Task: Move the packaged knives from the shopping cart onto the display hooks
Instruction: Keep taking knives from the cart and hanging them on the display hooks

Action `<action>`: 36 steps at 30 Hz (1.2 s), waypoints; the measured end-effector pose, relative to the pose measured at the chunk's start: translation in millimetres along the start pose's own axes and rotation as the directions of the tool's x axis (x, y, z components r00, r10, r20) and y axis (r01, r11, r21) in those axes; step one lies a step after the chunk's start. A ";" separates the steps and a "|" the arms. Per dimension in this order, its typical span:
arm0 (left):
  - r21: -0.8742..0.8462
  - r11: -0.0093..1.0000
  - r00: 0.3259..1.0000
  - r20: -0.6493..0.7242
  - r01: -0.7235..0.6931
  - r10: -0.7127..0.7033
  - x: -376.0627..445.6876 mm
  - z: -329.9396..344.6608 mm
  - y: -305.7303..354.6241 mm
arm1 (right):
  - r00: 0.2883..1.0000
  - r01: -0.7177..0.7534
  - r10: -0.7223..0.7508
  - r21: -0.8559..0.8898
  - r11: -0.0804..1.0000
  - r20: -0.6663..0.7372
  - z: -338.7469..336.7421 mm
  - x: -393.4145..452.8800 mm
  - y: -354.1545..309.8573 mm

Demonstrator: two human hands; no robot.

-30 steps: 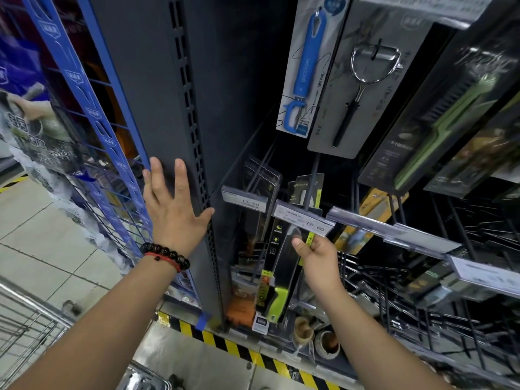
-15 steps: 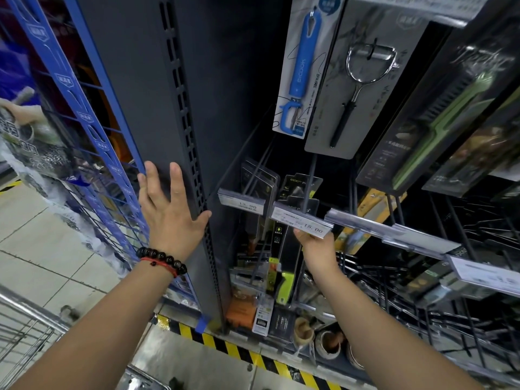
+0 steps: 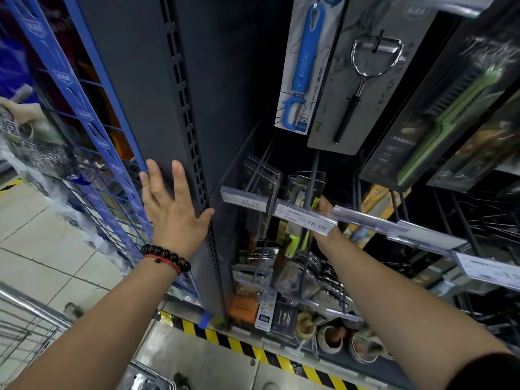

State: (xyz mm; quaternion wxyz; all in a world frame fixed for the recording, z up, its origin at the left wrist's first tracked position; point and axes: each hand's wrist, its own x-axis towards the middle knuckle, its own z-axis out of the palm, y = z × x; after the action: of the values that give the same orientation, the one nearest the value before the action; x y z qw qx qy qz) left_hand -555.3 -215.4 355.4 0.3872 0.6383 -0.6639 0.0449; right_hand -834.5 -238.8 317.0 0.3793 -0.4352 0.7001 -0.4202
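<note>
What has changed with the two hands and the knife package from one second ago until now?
The right hand went up and deeper between the hooks, pushing the knife package back along its hook; the hand is now mostly hidden behind the price label, so its grip cannot be judged. The left hand stayed flat with spread fingers on the dark shelf post.

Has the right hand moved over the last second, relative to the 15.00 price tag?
Yes. The right hand has gone up and deeper into the rack: it was below the 15.00 price tag, and now it is mostly hidden behind it.
</note>
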 end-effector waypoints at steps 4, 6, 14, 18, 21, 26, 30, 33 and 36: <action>-0.007 1.000 1.000 -0.020 -0.010 0.010 -2.3 -3.4 -2.4 | 0.992 -0.112 0.121 -0.198 0.974 0.034 -7.9 -12.9 8.4; -0.023 1.000 0.999 -0.030 -0.017 0.016 -8.2 -6.2 -3.6 | 0.991 -0.119 0.107 -0.157 0.980 -0.084 -11.2 -18.3 16.8; -0.178 0.962 0.972 0.147 0.207 -0.182 -65.7 -11.5 16.5 | 0.989 0.079 -0.103 -0.215 0.973 -0.106 -21.3 -87.8 15.0; -0.115 0.969 0.846 0.517 0.218 -0.129 -91.9 -22.0 22.3 | 0.972 0.230 -0.235 -0.362 0.903 0.032 -16.1 -121.4 6.1; -0.066 0.968 0.746 0.651 0.242 -0.142 -121.6 -43.0 31.9 | 0.954 0.299 -0.266 -0.366 0.881 0.139 -6.9 -153.7 5.0; -0.034 0.930 0.730 0.630 0.365 -0.264 -205.9 -96.0 40.2 | 0.925 0.312 -0.247 -0.209 0.927 0.288 9.8 -230.5 32.1; -0.004 0.913 0.729 0.605 0.407 -0.322 -275.9 -143.1 34.2 | 0.901 0.274 -0.198 -0.153 0.949 0.385 30.7 -289.9 56.1; 0.030 0.893 0.698 0.612 0.449 -0.371 -320.7 -174.2 22.3 | 0.866 0.297 -0.200 -0.150 0.943 0.459 53.5 -332.2 75.5; 0.125 0.848 0.641 0.600 0.516 -0.478 -359.2 -201.9 1.0 | 0.835 0.309 -0.178 -0.176 0.934 0.521 78.6 -371.3 94.5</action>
State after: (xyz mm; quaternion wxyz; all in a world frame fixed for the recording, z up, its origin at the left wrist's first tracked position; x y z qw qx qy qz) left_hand -505.1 188.5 291.1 0.1673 0.7634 -0.5521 -0.2906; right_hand -667.6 110.9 263.4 0.4306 -0.6595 0.5648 -0.2463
